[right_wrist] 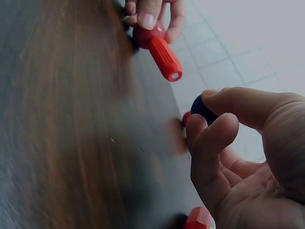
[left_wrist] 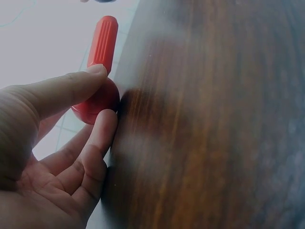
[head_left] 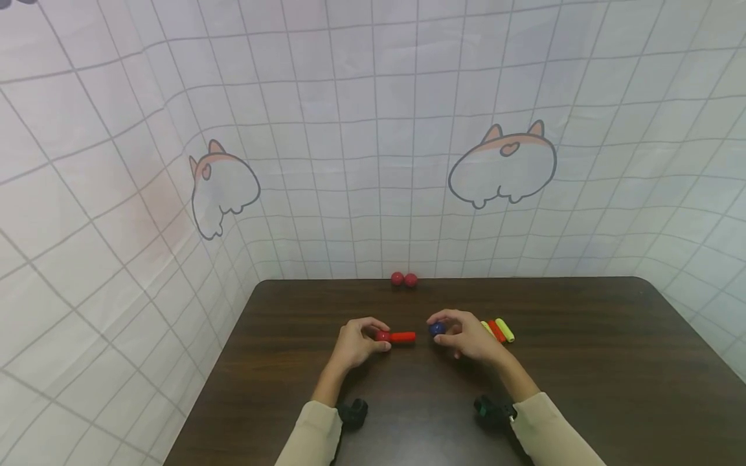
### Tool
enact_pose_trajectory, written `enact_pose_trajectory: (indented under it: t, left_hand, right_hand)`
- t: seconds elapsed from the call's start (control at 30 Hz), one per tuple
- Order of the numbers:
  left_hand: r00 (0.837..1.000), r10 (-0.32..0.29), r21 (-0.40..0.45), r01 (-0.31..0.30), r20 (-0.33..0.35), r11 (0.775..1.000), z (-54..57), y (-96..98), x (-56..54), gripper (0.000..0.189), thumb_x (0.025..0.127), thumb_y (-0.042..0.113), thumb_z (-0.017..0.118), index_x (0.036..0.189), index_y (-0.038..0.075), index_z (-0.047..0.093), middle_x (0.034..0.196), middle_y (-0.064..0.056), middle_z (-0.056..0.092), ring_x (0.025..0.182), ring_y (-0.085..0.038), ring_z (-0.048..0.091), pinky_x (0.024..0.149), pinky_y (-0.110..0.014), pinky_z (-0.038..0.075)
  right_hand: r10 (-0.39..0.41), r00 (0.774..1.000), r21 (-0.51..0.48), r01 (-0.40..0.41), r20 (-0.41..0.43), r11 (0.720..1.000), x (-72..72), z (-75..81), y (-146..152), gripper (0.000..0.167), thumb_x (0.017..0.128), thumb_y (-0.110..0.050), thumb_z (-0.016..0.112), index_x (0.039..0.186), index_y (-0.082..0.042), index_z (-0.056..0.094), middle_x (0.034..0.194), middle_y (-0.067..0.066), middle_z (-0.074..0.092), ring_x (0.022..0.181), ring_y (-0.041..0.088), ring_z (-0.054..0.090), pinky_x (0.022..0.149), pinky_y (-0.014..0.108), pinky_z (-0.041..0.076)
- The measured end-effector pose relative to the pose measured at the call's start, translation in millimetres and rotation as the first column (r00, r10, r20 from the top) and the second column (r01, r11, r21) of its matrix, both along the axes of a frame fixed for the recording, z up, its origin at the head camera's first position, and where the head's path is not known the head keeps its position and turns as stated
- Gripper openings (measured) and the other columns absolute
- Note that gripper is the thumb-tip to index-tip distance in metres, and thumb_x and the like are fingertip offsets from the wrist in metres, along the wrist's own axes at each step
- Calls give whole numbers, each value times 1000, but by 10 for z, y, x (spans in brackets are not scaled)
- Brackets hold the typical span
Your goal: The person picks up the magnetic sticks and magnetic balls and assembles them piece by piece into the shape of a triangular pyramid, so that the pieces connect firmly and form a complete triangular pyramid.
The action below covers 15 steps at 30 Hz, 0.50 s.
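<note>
My left hand pinches a red ball between thumb and fingers, low over the dark table. A ridged red rod is joined to that ball and points right, toward the other hand; its free end shows a small pale hole in the right wrist view. To the right, my right hand grips a dark blue ball with thumb and fingertips. The blue ball is apart from the rod's free end, with a short gap between them in the head view.
Beside the right hand lie yellow rods and a red rod, partly behind the hand. Two red balls sit at the far edge of the brown table. A white gridded curtain hangs behind and at the left.
</note>
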<state>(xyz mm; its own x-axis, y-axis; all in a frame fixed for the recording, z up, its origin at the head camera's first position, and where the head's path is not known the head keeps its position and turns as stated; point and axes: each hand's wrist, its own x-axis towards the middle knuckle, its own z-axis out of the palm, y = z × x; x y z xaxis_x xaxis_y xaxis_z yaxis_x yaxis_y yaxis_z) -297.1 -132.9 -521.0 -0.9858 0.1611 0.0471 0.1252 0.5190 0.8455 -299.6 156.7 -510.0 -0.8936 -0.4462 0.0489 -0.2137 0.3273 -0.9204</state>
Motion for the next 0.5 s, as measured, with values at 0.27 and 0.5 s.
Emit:
enact_pose_trajectory:
  t: [0.27, 0.5]
  left_hand:
    - [1000, 0, 1, 0, -5, 1000, -5, 0, 1, 27, 76, 15, 91, 99, 19, 79, 98, -2, 76, 66, -12, 60, 60, -30, 47]
    - [1000, 2, 0, -2, -3, 1000, -10, 1, -2, 26, 76, 15, 91, 98, 20, 78, 97, -2, 76, 67, -13, 60, 60, -31, 47]
  right_hand:
    - [8, 999, 5, -8, 48, 1000, 38, -19, -100, 36, 95, -11, 73, 129, -6, 63, 122, 19, 59, 54, 15, 51, 49, 24, 48]
    - [-1, 999, -3, 1, 33, 1000, 55, -18, -176, 36, 94, -7, 72, 129, -6, 64, 125, 21, 59, 53, 14, 51, 47, 26, 48]
